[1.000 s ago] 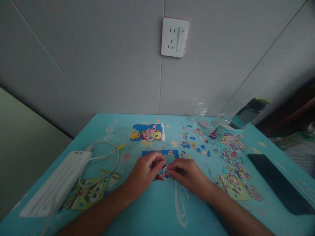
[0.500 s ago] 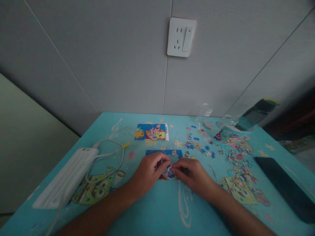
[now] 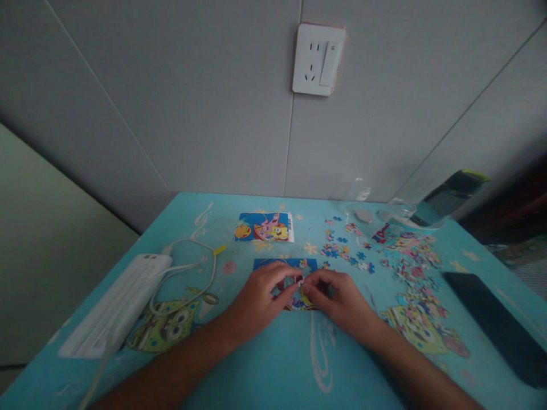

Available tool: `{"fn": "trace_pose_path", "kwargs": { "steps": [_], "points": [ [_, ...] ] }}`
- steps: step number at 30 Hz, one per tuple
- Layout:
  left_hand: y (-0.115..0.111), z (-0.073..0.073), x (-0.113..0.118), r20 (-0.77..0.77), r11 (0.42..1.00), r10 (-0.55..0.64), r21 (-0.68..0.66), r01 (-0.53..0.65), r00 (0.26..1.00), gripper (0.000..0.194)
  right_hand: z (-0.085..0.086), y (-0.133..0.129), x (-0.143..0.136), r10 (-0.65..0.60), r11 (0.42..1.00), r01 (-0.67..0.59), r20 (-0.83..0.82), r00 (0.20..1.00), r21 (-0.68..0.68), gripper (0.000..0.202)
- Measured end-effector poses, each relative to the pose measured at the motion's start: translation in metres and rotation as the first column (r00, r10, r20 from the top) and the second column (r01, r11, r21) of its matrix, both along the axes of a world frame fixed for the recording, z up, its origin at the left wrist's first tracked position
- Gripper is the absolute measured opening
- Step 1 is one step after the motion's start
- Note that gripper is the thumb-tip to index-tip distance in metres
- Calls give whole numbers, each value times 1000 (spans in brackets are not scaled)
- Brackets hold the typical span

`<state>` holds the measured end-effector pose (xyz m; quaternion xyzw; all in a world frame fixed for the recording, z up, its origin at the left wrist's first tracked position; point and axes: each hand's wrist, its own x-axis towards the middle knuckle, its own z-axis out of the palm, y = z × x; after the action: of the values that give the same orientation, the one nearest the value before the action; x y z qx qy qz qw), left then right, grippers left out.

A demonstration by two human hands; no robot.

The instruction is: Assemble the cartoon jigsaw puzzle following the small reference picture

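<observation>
My left hand [image 3: 268, 290] and my right hand [image 3: 335, 291] meet over a partly assembled jigsaw puzzle [image 3: 285, 263] with a blue upper edge. Small jigsaw puzzle pieces [image 3: 300, 281] are pinched between the thumbs and forefingers of both hands, just above the puzzle. Whether the pieces are joined is too small to tell. Fingers hide much of the puzzle's middle. Beyond it lies a picture card [image 3: 267, 228] showing a yellow cartoon figure and a pink one. Loose puzzle pieces [image 3: 342, 249] are scattered to the right of the puzzle.
At left lies a white power strip [image 3: 123, 304] with a looped white cable [image 3: 213, 267]. More pieces [image 3: 414, 273] are heaped at right, beside a dark flat phone-like slab [image 3: 491, 324]. Clear plastic containers [image 3: 401, 209] and a round lid [image 3: 364, 216] sit near the wall.
Both hands have shifted slightly to the right and up, and the fingertips have come closer together around the pieces. The camera view has tilted a little.
</observation>
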<state>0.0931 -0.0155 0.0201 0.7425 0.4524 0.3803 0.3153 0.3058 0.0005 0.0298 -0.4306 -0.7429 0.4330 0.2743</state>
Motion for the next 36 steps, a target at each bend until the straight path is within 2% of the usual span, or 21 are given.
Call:
{"fn": "trace_pose_path", "kwargs": {
  "steps": [6, 14, 19, 28, 31, 34, 36],
  "points": [
    [0, -1, 0, -9, 1000, 20, 19, -20, 1000, 22, 6, 2, -1, -36, 999, 35, -37, 999, -36, 28],
    [-1, -2, 1, -75, 997, 68, -23, -69, 995, 8, 3, 3, 1, -66, 996, 66, -6, 998, -53, 31],
    [-4, 0, 3, -17, 992, 7, -123, -9, 1000, 12, 3, 4, 2, -56, 998, 56, -4, 998, -38, 32],
    [-4, -3, 7, 144, 941, 81, -338, -28, 986, 8, 1, 4, 0, -31, 999, 28, -74, 997, -37, 22],
    [-3, -4, 6, 83, 964, 69, -262, -45, 994, 6, -4, 9, 4, -93, 993, 83, -119, 989, -85, 24],
    [-1, -6, 2, -92, 996, 82, -18, -84, 992, 6, -12, 19, 13, -159, 987, 158, -53, 986, -25, 24],
    [1, -7, -1, -225, 988, 90, 145, -58, 970, 8, -15, 24, 16, -163, 986, 161, 32, 986, 53, 21]
  ]
}}
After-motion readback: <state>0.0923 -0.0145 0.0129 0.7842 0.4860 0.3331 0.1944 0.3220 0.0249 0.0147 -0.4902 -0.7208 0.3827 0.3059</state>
